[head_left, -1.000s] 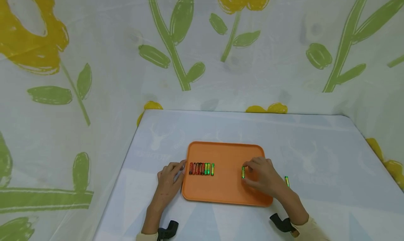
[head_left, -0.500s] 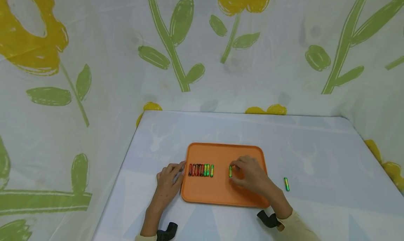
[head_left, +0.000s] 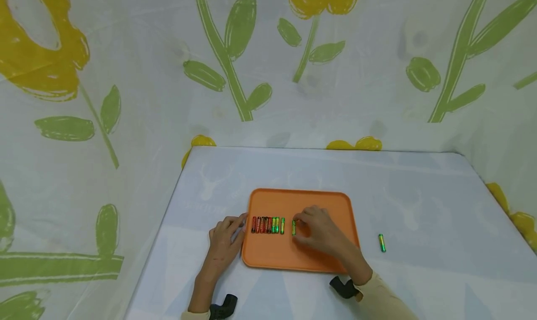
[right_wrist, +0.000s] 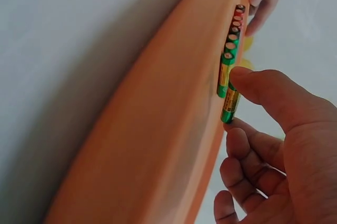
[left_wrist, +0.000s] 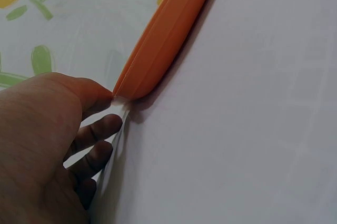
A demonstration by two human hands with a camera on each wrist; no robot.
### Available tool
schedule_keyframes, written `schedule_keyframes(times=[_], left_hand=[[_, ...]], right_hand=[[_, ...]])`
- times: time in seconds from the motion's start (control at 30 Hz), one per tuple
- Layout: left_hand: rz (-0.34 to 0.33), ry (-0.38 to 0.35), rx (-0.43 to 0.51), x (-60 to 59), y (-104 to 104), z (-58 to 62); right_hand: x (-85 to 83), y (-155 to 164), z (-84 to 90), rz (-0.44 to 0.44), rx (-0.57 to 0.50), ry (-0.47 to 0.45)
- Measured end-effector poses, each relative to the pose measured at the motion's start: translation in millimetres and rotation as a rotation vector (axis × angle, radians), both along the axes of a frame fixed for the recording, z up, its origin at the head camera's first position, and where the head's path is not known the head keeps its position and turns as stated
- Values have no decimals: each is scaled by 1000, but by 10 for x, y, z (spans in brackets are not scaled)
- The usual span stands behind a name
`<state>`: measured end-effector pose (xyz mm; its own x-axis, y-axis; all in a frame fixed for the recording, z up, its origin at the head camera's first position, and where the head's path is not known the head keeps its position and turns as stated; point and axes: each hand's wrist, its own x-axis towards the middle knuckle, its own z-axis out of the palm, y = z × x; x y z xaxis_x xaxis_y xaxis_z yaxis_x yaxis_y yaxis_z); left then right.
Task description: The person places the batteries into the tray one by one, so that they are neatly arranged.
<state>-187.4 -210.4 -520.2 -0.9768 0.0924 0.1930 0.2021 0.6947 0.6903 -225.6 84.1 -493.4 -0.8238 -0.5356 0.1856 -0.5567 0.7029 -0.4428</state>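
Observation:
My right hand (head_left: 317, 229) pinches a green-and-yellow battery (head_left: 294, 228) by its two ends between thumb and finger, over the orange tray (head_left: 268, 255). Just left of it, a row of batteries lies side by side on the tray: several red-and-black batteries (head_left: 262, 225), then green ones (head_left: 275, 225). In the right wrist view the pinched battery (right_wrist: 230, 103) stands close beside the row's end green battery (right_wrist: 225, 74). My left hand (head_left: 225, 241) rests at the tray's left edge with thumb and forefinger spread; the left wrist view shows a fingertip against the tray's rim (left_wrist: 158, 45).
One more green battery (head_left: 382, 242) lies on the pale patterned tabletop (head_left: 436, 208), right of the tray. A flower-printed cloth (head_left: 335, 101) hangs behind the table and on its left. Each wrist wears a black mount (head_left: 224, 306).
My right hand has carried the green battery leftward across the tray toward the row. The loose battery on the right, partly hidden earlier, is fully visible. My left hand stays at the edge.

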Motion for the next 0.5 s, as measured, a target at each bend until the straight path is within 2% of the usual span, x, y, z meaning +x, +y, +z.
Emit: schedule_keyframes(times=[0.5], left_hand=[[-7, 5, 8, -2, -14, 2]], right_hand=[[-77, -169, -11, 6, -14, -30]])
